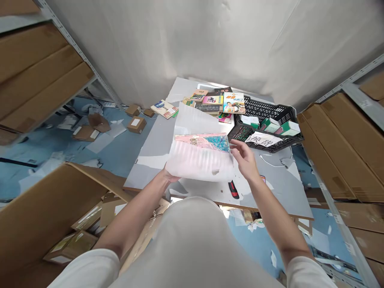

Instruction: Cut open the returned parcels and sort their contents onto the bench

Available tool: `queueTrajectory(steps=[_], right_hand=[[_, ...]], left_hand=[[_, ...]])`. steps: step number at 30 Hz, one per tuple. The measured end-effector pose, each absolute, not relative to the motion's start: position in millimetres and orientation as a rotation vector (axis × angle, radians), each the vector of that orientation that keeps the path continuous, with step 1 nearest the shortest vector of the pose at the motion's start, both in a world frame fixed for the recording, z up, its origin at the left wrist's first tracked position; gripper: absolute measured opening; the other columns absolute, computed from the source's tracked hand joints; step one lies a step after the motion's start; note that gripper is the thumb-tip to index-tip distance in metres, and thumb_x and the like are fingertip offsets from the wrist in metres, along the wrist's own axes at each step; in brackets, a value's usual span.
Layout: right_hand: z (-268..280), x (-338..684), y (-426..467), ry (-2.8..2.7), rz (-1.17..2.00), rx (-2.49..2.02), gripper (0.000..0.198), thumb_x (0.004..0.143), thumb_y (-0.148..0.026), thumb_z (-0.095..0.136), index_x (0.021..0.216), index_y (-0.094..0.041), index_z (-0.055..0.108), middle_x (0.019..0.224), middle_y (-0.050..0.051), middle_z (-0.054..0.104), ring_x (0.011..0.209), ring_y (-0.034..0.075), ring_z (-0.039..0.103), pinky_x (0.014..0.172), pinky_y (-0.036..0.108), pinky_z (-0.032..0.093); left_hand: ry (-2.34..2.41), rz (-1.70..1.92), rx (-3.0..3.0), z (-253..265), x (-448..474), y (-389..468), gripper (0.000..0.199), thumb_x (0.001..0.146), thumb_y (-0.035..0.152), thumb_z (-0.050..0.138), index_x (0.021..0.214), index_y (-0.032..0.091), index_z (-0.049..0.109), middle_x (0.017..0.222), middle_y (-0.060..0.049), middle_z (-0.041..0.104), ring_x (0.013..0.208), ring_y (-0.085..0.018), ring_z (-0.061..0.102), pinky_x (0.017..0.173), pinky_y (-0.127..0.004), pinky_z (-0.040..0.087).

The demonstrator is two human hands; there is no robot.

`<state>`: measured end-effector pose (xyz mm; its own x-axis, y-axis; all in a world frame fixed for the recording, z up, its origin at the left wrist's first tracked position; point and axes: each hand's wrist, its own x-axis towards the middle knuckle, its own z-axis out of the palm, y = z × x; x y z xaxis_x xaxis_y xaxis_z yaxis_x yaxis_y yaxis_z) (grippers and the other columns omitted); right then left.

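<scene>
Left hand (172,176) apparently with white wrap (198,163) in grip; right hand (244,159) unclenched, crate (240,132) beyond

Packing storeroom, metal shelving (337,219), cardboard boxes (327,148), table (156,140) with books (234,104)

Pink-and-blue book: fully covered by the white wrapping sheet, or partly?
Partly: the white wrapping sheet covers its lower part; an upper strip of the pink-and-blue book shows uncovered.

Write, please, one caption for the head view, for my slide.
Left hand holding a white sheet partly over a book, right hand at the book's right edge.
</scene>
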<state>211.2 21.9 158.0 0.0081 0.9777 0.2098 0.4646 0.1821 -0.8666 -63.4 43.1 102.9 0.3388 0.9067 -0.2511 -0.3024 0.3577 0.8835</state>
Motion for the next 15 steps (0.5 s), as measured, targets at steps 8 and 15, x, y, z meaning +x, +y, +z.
queueTrajectory(steps=[8,15], right_hand=[[156.6,205.8,79.1,-1.235,1.243,-1.338,0.038,0.067,-0.053,0.073,0.082,-0.021,0.06,0.074,-0.001,0.066,0.067,0.015,0.06,0.064,0.027,0.05],[152.0,231.0,91.1,-1.212,1.05,-1.354,0.035,0.071,-0.05,0.067,0.089,-0.023,0.055,0.083,0.0,0.069,0.076,0.018,0.064,0.074,0.032,0.052]], left_hand=[[0.987,1.1,0.785,99.3,-67.7,66.7,0.059,0.066,0.06,0.073,0.103,0.014,0.068,0.091,-0.01,0.073,0.087,-0.026,0.07,0.073,-0.035,0.057],[1.902,1.146,1.33,44.7,-161.7,125.8,0.05,0.09,0.044,0.042,0.125,0.01,0.054,0.124,-0.02,0.062,0.121,-0.032,0.057,0.102,-0.046,0.046]])
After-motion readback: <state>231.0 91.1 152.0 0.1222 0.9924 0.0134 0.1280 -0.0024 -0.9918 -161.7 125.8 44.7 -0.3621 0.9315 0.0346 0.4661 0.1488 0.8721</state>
